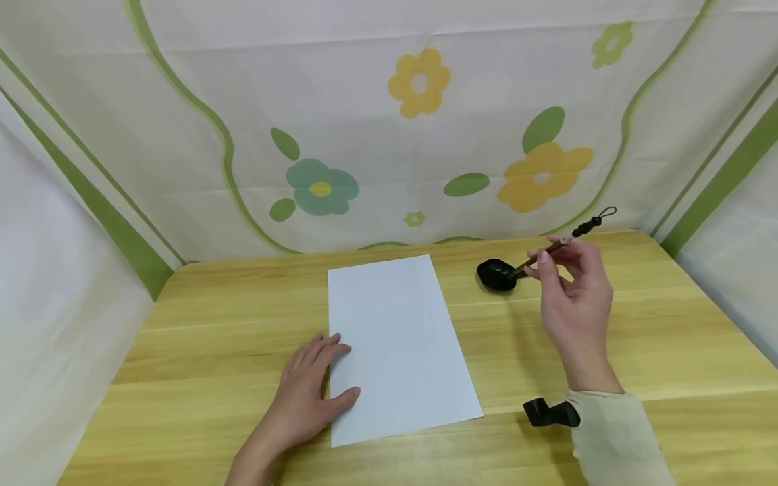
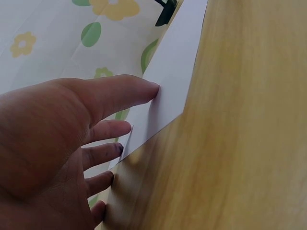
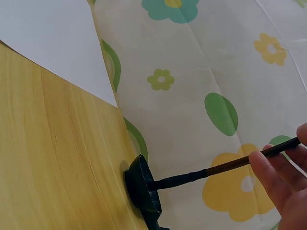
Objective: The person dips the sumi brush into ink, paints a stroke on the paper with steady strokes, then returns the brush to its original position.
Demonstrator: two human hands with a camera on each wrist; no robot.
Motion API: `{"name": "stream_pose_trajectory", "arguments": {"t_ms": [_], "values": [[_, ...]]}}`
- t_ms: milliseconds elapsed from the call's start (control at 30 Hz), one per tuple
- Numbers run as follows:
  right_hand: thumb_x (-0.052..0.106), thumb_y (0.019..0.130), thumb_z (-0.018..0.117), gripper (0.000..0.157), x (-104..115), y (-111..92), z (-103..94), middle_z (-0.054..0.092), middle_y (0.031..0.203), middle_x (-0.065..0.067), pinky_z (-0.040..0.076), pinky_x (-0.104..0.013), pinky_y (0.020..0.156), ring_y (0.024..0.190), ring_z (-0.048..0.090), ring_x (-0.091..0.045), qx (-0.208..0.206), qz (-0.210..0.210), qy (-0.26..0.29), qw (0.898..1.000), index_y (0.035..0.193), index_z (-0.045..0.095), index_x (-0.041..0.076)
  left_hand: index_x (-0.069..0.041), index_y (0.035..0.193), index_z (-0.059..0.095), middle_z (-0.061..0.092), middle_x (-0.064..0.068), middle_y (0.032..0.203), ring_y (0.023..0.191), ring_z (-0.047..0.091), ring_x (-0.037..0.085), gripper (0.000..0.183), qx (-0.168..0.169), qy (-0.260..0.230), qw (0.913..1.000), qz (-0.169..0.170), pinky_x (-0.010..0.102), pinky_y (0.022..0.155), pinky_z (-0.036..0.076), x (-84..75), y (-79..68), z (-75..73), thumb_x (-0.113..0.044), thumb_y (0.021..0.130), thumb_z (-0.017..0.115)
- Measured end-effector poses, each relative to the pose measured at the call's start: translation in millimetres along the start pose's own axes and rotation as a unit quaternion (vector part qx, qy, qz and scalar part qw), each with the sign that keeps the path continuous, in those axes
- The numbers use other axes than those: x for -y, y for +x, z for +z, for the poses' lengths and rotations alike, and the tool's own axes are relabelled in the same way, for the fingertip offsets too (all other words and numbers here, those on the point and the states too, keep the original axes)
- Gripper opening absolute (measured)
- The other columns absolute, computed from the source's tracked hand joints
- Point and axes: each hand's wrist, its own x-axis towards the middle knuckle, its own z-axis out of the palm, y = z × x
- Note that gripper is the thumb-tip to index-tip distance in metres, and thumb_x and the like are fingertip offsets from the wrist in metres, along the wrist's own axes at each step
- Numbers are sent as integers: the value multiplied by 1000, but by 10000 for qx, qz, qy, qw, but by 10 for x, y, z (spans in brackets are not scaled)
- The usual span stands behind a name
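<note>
Between thumb and fingertips, my right hand [image 1: 576, 297] pinches a dark writing brush [image 3: 225, 166] with a black cord loop at its top end. The brush slants down to the left, its tip inside a small black ink dish [image 1: 496, 275]; the tip itself is hidden in the dish. A blank white sheet of paper [image 1: 398, 344] lies in the middle of the table. With fingers spread, my left hand [image 1: 304, 398] rests on the sheet's left edge, thumb and fingertips touching it.
A small black object [image 1: 543, 412] lies by my right sleeve [image 1: 616, 435], which partly hides it. The wooden table [image 1: 231, 364] ends at the back against a hanging cloth [image 1: 365, 88] with flowers and leaves. White cloth also hangs at both sides.
</note>
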Motion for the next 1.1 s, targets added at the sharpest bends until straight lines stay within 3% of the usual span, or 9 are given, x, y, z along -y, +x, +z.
{"name": "stream_pose_trajectory", "arguments": {"t_ms": [333,733,1100], "values": [[3,106,62,22,-19,8,10,68,111,-4,65,-23,84,104,75,-16,-15,125,208,9997,126,61,-8,-20,147,60,43,6,171,165,25,42,60,-18,-53,10000,-43,71,132,11,15,-14,-1,-37,95,82],[3,103,67,21,13,-11,-16,73,108,-1,65,-21,80,104,77,-13,-210,178,-386,9989,124,65,-2,-19,143,62,47,6,169,164,28,42,57,-167,-160,9997,47,71,132,12,-7,-11,46,-35,93,83],[1,102,66,29,0,-51,22,72,110,-7,65,-21,81,102,78,-15,-366,392,-154,9984,130,63,5,-22,142,62,46,4,169,165,27,40,55,-251,-202,9995,-13,68,133,11,38,-17,46,-36,93,84]]}}
